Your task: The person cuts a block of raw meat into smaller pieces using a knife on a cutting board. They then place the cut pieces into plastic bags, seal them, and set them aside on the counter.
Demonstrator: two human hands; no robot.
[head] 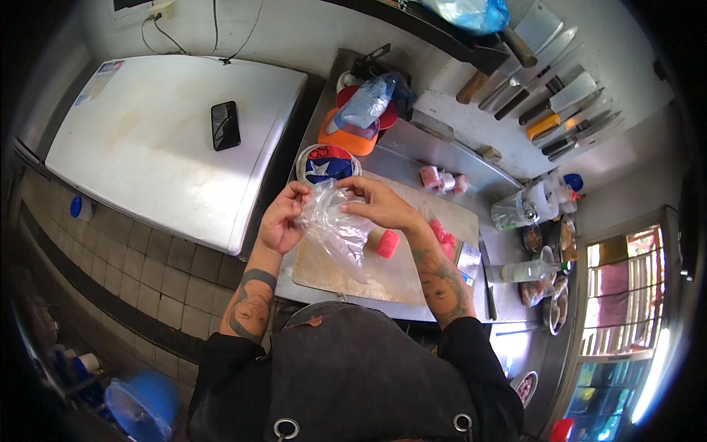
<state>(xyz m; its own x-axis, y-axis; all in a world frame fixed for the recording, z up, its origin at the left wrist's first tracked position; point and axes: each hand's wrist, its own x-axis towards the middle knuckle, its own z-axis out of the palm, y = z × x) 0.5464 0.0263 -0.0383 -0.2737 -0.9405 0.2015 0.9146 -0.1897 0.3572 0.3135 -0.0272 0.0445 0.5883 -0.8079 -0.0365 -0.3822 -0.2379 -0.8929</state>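
Observation:
A clear plastic bag (337, 232) hangs between my hands above a worn cutting board (326, 272). My left hand (283, 218) pinches its left edge, and my right hand (381, 203) grips the top right of it. Just right of the bag, a pink-red block (388, 244) lies on the board. Farther right, partly behind my right forearm, is a crumpled pink-red bundle (443, 236). Several pink wrapped pieces (442, 179) sit on the steel counter beyond the board. Behind my hands stands a round container (328, 164) with a red and blue top bearing a white star.
A white chest freezer (165, 149) stands at left with a phone (226, 125) on its lid. A long knife (489, 287) lies right of the board, near a clear bottle (527, 271) and metal bowls (559, 304). Several knives (558, 110) hang on the wall. A blue bucket (141, 406) stands lower left.

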